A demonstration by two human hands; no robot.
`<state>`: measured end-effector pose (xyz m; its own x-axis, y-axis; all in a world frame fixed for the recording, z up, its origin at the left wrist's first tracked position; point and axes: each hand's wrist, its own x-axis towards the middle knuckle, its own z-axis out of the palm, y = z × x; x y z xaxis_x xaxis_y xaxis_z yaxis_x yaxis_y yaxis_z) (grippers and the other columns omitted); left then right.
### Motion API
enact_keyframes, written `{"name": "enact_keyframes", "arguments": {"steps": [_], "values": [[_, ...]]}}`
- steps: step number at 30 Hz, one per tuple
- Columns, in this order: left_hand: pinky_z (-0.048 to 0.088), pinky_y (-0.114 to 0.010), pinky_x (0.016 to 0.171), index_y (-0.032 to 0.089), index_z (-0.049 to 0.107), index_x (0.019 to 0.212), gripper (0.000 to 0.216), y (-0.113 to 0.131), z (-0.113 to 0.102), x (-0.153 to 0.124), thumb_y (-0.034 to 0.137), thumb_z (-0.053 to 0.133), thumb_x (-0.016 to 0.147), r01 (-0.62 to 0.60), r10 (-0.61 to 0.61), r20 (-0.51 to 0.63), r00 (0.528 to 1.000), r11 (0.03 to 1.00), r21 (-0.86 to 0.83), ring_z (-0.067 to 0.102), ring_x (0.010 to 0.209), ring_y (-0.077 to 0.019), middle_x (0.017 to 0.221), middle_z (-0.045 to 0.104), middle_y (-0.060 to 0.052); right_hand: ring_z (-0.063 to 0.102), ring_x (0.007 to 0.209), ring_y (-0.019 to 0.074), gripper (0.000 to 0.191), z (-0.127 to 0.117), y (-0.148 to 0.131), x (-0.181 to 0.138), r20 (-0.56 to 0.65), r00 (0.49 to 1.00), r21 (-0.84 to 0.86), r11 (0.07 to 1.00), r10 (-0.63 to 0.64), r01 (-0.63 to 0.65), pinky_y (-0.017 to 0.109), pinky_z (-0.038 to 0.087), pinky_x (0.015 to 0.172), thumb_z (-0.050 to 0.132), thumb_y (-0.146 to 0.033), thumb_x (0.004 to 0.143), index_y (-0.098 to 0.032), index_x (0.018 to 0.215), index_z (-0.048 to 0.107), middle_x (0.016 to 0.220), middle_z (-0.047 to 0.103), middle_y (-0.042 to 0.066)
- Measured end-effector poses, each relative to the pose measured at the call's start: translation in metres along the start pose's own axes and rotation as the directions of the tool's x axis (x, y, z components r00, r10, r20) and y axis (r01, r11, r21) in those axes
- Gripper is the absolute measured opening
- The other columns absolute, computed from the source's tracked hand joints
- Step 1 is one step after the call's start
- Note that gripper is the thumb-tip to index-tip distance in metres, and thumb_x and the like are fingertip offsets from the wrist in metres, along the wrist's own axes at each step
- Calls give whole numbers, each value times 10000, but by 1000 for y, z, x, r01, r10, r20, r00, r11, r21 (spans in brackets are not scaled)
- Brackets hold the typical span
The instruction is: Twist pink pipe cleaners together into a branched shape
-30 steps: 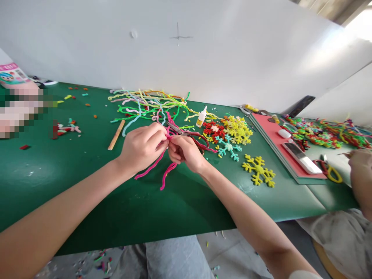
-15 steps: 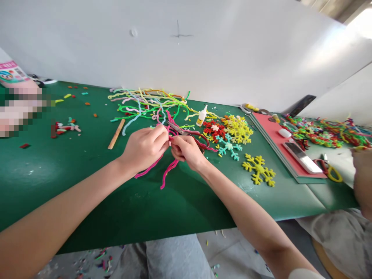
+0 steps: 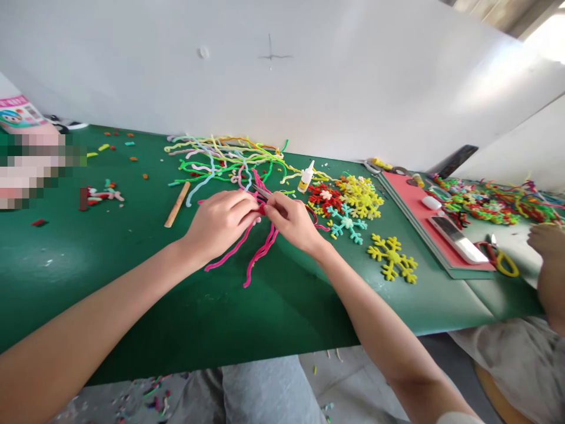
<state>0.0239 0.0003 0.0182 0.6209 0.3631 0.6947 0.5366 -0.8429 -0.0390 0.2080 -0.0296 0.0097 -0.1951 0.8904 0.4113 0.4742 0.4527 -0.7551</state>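
Observation:
My left hand (image 3: 223, 221) and my right hand (image 3: 293, 218) meet over the table, fingertips pinched together. Between them is a small length of deep-pink pipe cleaner (image 3: 262, 209), mostly covered by the fingers. Beneath the hands lie longer pink pipe cleaners (image 3: 260, 256), two ends reaching toward the table's front. A pair of scissors (image 3: 261, 191) with red handles lies behind my right hand, which hides most of it. A small white glue bottle (image 3: 305, 178) stands just beyond that hand. To the left of my left hand rests a flat wooden stick (image 3: 177, 205).
Loose pastel and green pipe cleaners (image 3: 220, 150) spread along the wall. At right are a pile of pipe-cleaner snowflakes (image 3: 362, 197), a single yellow snowflake (image 3: 392, 258), a red folder (image 3: 410, 206) with a phone (image 3: 457, 238), and another person's hand (image 3: 549, 241).
My right hand has shifted slightly right and turned, covering more of the scissors. My left hand has moved a little right. At far right, the other person's hand has come further into view.

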Motion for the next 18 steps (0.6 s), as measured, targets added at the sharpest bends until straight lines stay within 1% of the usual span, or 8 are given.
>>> {"name": "enact_keyframes", "arguments": {"steps": [3, 5, 7, 10, 12, 14, 16, 18], "values": [[523, -342, 753, 150, 639, 838, 147, -1, -1, 0, 202, 533, 926, -24, 24, 21, 999, 1000, 15, 670, 805, -215, 859, 707, -62, 389, 578, 100, 135, -1, 3, 0, 32, 999, -44, 999, 16, -15, 232, 304, 567, 466, -256, 916, -185, 815, 521, 654, 464, -41], [521, -350, 754, 154, 640, 830, 150, -1, -1, -1, 203, 532, 923, -28, 27, 38, 999, 999, 25, 667, 804, -221, 854, 705, -63, 423, 606, 108, 133, -1, 4, 1, 55, 998, -31, 1000, 1, 0, 233, 327, 583, 446, -244, 925, -187, 832, 523, 682, 491, -29], [520, -348, 760, 157, 646, 846, 144, -1, 0, -1, 222, 542, 920, 12, -12, 41, 999, 1000, -12, 667, 809, -218, 866, 707, -61, 461, 647, 115, 134, -1, 4, 1, 64, 997, -4, 999, -36, 36, 232, 353, 610, 424, -227, 935, -187, 847, 517, 723, 520, -14], [519, -328, 778, 163, 658, 876, 137, 0, 1, 0, 272, 581, 907, 126, -122, 35, 992, 982, -144, 671, 835, -203, 897, 711, -56, 502, 704, 122, 133, 0, 4, 1, 49, 993, 4, 995, -104, 104, 232, 375, 645, 407, -208, 948, -186, 873, 515, 782, 553, 5], [516, -307, 782, 168, 665, 884, 123, 1, 1, 1, 272, 599, 895, 189, -185, 43, 982, 953, -238, 672, 845, -188, 907, 709, -46, 513, 719, 126, 151, 0, 4, 0, 35, 989, -22, 989, -144, 145, 235, 379, 658, 394, -208, 960, -186, 881, 521, 801, 562, 14], [513, -285, 768, 174, 665, 873, 103, 1, 0, 2, 249, 597, 891, 225, -218, 57, 974, 924, -308, 671, 826, -168, 894, 705, -30, 511, 719, 132, 168, -1, 3, -1, 29, 984, -70, 981, -177, 178, 241, 375, 662, 380, -215, 970, -188, 895, 529, 810, 565, 19], [510, -278, 746, 178, 658, 846, 109, 2, 0, 3, 237, 581, 895, 236, -227, 64, 972, 918, -319, 666, 803, -159, 865, 698, -20, 494, 699, 133, 159, -1, 2, -2, 21, 982, -134, 973, -187, 188, 246, 363, 653, 388, -219, 966, -192, 900, 530, 806, 558, 16], [509, -295, 746, 181, 646, 817, 138, 2, -1, 3, 231, 553, 906, 214, -207, 54, 977, 941, -262, 661, 803, -169, 840, 693, -23, 455, 652, 129, 136, 0, 1, -3, 9, 987, -179, 971, -158, 157, 248, 341, 629, 415, -226, 950, -195, 868, 519, 763, 533, 2]]}}
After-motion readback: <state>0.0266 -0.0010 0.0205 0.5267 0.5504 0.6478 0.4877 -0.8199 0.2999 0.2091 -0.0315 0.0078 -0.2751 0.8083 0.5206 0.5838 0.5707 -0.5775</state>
